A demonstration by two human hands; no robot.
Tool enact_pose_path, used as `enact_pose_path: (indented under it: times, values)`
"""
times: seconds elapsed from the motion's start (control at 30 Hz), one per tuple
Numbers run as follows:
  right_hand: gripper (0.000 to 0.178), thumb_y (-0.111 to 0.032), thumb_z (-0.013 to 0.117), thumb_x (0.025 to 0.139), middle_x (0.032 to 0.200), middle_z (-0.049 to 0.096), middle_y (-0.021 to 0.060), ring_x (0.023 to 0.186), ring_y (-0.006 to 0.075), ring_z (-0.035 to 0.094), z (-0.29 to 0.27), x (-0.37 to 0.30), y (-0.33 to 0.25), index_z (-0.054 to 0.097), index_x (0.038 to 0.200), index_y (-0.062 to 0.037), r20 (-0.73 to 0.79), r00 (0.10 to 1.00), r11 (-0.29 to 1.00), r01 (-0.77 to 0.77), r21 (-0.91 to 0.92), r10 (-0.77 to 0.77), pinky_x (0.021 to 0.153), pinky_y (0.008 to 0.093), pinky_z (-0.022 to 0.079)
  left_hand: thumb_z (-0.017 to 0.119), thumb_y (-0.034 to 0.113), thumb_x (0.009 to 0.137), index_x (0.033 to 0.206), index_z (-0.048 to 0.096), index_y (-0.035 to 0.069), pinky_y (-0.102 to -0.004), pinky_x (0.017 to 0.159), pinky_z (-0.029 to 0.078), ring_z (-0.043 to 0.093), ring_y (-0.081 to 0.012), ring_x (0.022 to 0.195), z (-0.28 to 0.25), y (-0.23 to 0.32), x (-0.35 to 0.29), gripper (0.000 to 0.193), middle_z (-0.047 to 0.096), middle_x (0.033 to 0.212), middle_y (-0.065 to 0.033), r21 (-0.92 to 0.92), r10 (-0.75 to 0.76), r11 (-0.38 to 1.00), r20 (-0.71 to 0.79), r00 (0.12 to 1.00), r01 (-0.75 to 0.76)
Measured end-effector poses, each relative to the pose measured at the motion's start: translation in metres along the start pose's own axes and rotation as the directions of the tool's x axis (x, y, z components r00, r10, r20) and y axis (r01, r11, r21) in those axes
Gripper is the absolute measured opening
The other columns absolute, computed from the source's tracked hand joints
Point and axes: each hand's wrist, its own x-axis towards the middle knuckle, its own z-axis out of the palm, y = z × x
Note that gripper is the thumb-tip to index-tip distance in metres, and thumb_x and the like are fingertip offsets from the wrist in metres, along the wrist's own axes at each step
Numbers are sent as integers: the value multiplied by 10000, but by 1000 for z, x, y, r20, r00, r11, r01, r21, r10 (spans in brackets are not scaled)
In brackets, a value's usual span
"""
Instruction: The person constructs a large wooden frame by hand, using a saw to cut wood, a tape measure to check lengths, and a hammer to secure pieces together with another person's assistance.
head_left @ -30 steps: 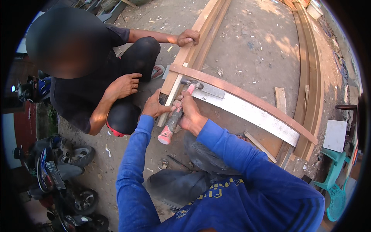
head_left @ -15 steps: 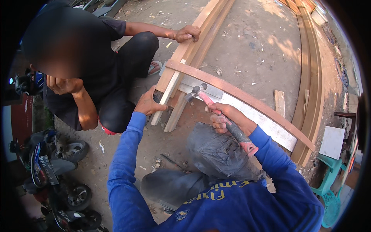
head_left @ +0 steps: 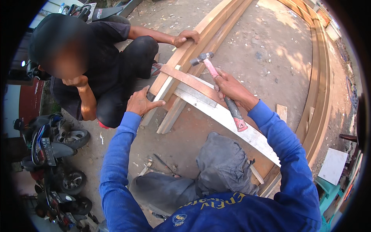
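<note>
My right hand [head_left: 233, 89] is wrapped around the pink and black handle of a hammer [head_left: 211, 69]. The hammer's metal head is raised above the wooden beams, near the reddish-brown crosspiece [head_left: 193, 82]. My left hand [head_left: 141, 102] grips the near end of a wooden beam [head_left: 168, 86], thumb on the right and fingers at the left side, partly hidden. That crosspiece lies over the beam close to its end. A second wooden beam [head_left: 172, 116] runs alongside, just to the right.
A person in dark clothes [head_left: 102, 65] squats at the left, one hand resting on the beam. A white board [head_left: 228, 125] lies below the crosspiece. Long beams [head_left: 320, 77] curve along the right. Motorcycles [head_left: 58, 143] stand at left, a green plastic chair [head_left: 328, 189] at right.
My right hand has lifted the hammer up and farther away from me. My left hand stays at the beam's end. The view has shifted a little.
</note>
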Motion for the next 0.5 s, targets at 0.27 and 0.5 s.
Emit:
enact_pose_path:
  times: [0.27,0.5]
  values:
    - [452,-285,435,1044,751,485,-35,536,47,469,-17,64,-5,453,1410,-21,-33,997,955,-51,293,63,469,219,408,791,600,642,1274,646,2,-451,932,540,699,-368,1015,11,12,14,882,717,1095,-227,80,-91,993,-25,996,92]
    - [507,-289,440,1048,716,476,-40,501,38,454,-15,73,-10,389,1483,-33,186,982,999,5,51,-14,439,230,418,786,568,649,1289,635,5,-442,940,535,697,-371,1023,8,13,14,866,716,1094,-232,74,-121,990,3,993,121]
